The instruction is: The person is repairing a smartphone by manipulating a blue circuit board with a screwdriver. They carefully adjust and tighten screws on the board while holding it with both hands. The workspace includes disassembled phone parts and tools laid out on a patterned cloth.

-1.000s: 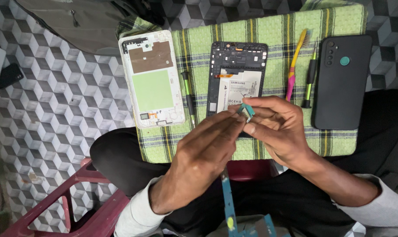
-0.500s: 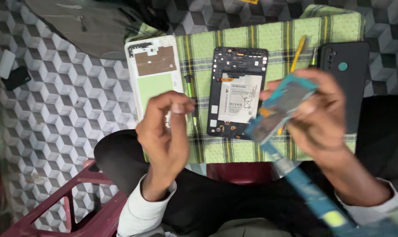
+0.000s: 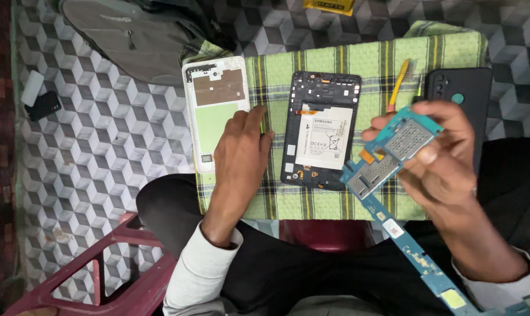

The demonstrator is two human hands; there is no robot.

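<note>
My right hand (image 3: 446, 155) holds a long blue circuit board (image 3: 387, 164) raised above my lap, its metal shields facing me and its tail running down to the lower right. My left hand (image 3: 238, 158) rests palm down on the green checked cloth (image 3: 358, 61), fingers by a thin dark tool between the white back cover (image 3: 213, 108) and the opened black tablet frame (image 3: 320, 137). The frame lies flat with its white battery showing.
A yellow-handled brush (image 3: 398, 85) and a dark phone (image 3: 461, 93) lie on the cloth's right part. A grey bag (image 3: 124, 38) sits at the top left on the cube-patterned floor, with small phone parts (image 3: 40, 99) at the far left. A maroon plastic stool (image 3: 101, 275) stands at the lower left.
My left hand dropped from mid-air onto the cloth beside the white cover. My right hand turned the circuit board slightly and keeps it lifted.
</note>
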